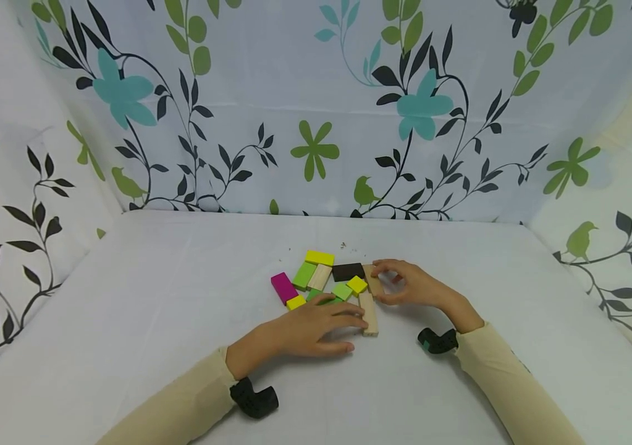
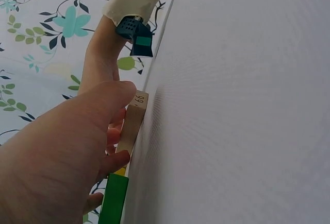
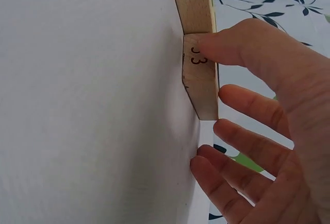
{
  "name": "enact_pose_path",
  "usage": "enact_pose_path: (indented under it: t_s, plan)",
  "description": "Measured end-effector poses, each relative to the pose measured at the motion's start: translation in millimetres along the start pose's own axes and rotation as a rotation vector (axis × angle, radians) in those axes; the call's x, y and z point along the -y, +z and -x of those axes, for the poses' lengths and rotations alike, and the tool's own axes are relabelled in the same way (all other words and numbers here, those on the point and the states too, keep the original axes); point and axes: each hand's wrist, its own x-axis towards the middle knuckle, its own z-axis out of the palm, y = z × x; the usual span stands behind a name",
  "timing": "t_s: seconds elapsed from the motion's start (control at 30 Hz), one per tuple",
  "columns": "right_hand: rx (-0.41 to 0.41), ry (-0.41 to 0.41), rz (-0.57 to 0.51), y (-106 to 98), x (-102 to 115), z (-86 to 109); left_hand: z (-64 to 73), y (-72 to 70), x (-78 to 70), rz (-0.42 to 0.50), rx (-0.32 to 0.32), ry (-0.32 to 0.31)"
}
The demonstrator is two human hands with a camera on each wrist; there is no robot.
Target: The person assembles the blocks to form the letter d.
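Observation:
Flat wooden blocks lie grouped on the white table. My right hand [image 1: 417, 285] pinches a plain wooden block [image 1: 370, 281] at the group's right side. In the right wrist view, the thumb presses that block's numbered end [image 3: 198, 72]. My left hand [image 1: 307, 326] reaches over the near side with fingers extended. Its fingertips touch a second plain block [image 1: 368, 315] and partly cover green blocks [image 1: 341, 292]. A dark block [image 1: 348, 272] and a small yellow block [image 1: 357, 285] lie beside the right hand's block.
Further left lie a magenta block [image 1: 285, 288], a long yellow block [image 1: 320, 258], a lime block [image 1: 304, 275] and another plain block [image 1: 319, 277]. Small crumbs dot the table behind. A patterned cloth [image 1: 271, 93] hangs at the back. Black devices [image 1: 254, 398] are on both wrists.

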Motion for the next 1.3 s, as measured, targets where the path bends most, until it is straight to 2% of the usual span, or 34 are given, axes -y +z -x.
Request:
enact_pose_path:
  t_s: [0.3, 0.53, 0.8, 1.1, 1.3]
  plan:
    - [0.031, -0.003, -0.002, -3, -1, -2.1, 0.3, 0.3, -1.0, 0.005, -0.002, -0.008]
    - [0.006, -0.018, -0.008, -2, 0, -1.9, 0.8, -1.7, -2.4, 0.007, 0.004, -0.004]
    - [-0.043, -0.078, 0.03, 0, -1, -0.2, 1.9, -1.6, -1.6, 0.001, -0.02, 0.017]
    - [-0.054, -0.032, 0.02, 0, -2, 4.6, 1.6, -1.1, -1.4, 0.009, -0.026, 0.034]
    - [-0.075, -0.047, 0.024, 0, -2, 8.3, 2.3, -0.9, -0.2, -0.012, -0.029, 0.036]
